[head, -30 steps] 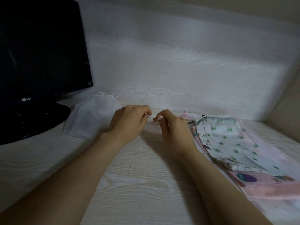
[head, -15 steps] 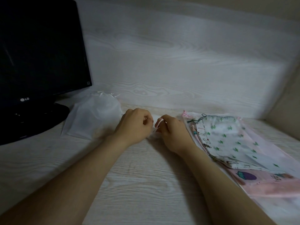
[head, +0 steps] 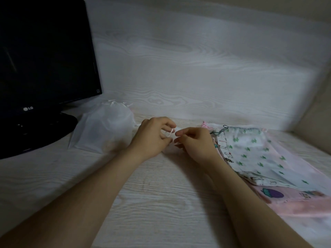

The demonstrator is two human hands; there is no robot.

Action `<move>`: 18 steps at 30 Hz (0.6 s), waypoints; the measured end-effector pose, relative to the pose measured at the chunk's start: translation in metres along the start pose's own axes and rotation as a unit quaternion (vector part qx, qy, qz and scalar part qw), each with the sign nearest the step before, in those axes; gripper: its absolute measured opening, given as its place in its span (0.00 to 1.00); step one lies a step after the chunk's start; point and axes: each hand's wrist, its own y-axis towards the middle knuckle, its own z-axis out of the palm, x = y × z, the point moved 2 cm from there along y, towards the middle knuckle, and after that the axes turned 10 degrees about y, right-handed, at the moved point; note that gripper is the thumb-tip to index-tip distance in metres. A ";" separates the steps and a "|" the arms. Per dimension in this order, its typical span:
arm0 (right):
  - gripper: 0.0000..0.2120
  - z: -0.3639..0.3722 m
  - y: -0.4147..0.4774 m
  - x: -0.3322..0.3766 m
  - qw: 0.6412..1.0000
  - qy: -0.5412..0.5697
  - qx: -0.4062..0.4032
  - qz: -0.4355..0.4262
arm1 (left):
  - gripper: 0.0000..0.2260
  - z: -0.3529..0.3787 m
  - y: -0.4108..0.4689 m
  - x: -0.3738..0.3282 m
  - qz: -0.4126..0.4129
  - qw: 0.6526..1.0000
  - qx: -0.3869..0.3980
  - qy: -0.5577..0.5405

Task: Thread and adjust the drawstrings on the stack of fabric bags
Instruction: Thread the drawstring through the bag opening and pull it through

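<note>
Drawstring, a thin pale cord, runs in the head view between the two hands over the middle of the pale wood-grain desk, close to the back panel. The left hand has its fingers curled, and its thumb and forefinger pinch the cord where it makes a small loop. The right hand is curled the same way just beside it, its fingertips almost meeting the left's, and it pinches the cord too, with a short piece showing under its thumb. A bit of pale cloth shows between and under the hands, too blurred and hidden to make out. Just beside the right hand the stack of fabric bags lies flat on the desk. Its top bag is white with green cactus prints and gathered along its far edge, with a dark green cord at the corner nearest the hands. Under it lie bags with cartoon prints and a pink bag with a purple figure. A pink cord end sticks out at the stack's far-left corner. Left of the left hand lies a white translucent bag, its mouth drawn in and cords at its top, and beyond it stands a dark monitor on a black foot.
</note>
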 end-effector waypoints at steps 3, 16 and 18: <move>0.11 0.001 0.002 -0.002 1.000 0.000 0.010 0.025 | 0.22 0.000 -0.001 -0.002 0.008 1.000 0.018 -0.014; 0.11 -0.002 0.002 0.001 0.989 0.105 -0.052 0.090 | 0.36 0.000 -0.004 -0.006 -0.105 0.978 0.112 -0.143; 0.08 -0.002 0.003 0.001 0.986 0.127 -0.059 0.091 | 0.24 0.001 -0.002 -0.005 -0.150 0.970 0.130 -0.137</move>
